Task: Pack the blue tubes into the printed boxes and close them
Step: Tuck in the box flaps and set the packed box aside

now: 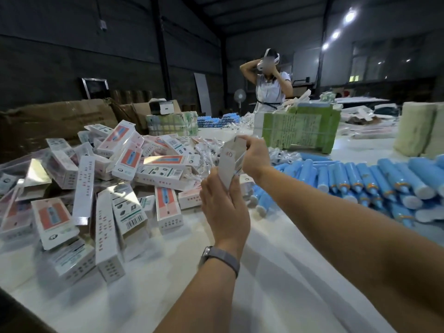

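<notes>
Left hand [224,210] grips one printed box [229,165] upright above the white surface [276,272]; right hand [254,156] pinches its top flap. Dozens of boxes [96,179] heaped left, dozens of blue tubes [374,181] right, uncountable

Box [228,164] contents hidden behind hands — far tubes [216,120] blurred.

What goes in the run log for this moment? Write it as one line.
left hand: grips white printed box upright | right hand: pinches top flap | blue plastic tubes: stacked at right | step: closing box
</notes>
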A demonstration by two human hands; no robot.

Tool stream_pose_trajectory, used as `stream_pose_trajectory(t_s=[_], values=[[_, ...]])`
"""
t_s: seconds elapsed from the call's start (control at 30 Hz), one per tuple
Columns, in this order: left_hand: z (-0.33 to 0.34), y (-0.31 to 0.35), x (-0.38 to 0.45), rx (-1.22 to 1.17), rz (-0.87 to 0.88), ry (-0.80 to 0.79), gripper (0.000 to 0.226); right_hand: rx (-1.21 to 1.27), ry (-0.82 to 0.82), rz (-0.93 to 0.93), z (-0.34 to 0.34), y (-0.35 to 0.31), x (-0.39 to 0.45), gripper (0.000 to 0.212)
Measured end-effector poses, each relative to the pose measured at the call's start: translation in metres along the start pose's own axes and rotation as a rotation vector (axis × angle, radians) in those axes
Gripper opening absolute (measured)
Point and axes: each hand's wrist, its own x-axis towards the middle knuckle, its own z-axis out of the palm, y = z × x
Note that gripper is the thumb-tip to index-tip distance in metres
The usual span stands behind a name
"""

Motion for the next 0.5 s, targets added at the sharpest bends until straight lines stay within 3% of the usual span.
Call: stream_pose_trajectory(t_s=[0.07,0.17,0.33,0.5], values=[[0.001,0.004,-0.003,-0.004,-0.003,-0.024,0.050,-0.060,0.035,-0.052,-0.018,-0.003,-0.010,0.029],[0.001,0.003,-0.004,-0.005,-0.004,-0.033,0.043,-0.132,0.055,-0.161,-0.051,-0.011,-0.037,0.013],[-0.001,0.012,-0.008,-0.096,0.002,-0.063,0.030,0.150,0.202,-0.178,-0.102,-0.037,-0.079,0.001],[0.004,0.021,-0.018,-0.119,0.101,-0.126,0.029,0.358,0.206,-0.329,-0.125,-0.068,-0.117,0.030]])
